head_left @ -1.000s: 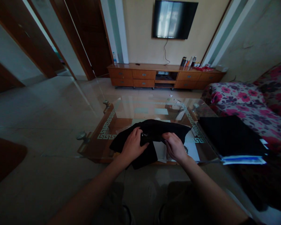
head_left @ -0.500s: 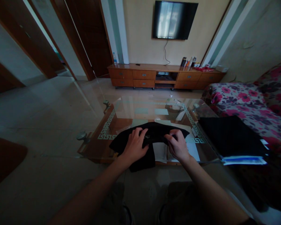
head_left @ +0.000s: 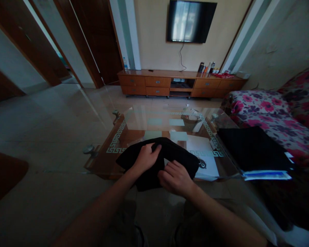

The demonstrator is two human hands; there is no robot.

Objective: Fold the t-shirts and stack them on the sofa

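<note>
A black piece of clothing (head_left: 179, 152), its kind not clear, lies bunched over the near edge of a glass table. My left hand (head_left: 146, 157) grips its upper middle, the thumb on top and the fingers partly hidden in the folds. Below and to the right, my right hand (head_left: 177, 179) is closed in a pinch at the edge of the hanging part; the fingertips are partly hidden. White paper with a dark round print (head_left: 202, 163) shows just right of the cloth.
The glass table (head_left: 144, 115) has a patterned border. On its right corner sits a folded black cloth (head_left: 254, 147) over a white and blue packet (head_left: 267, 175). A flowered sofa (head_left: 262, 103) stands to the right, a wooden TV cabinet (head_left: 134, 82) at the back.
My right hand has moved left and down, away from the cloth's right part, closer to my left hand. The cloth's right side has dropped and the middle is more bunched.
</note>
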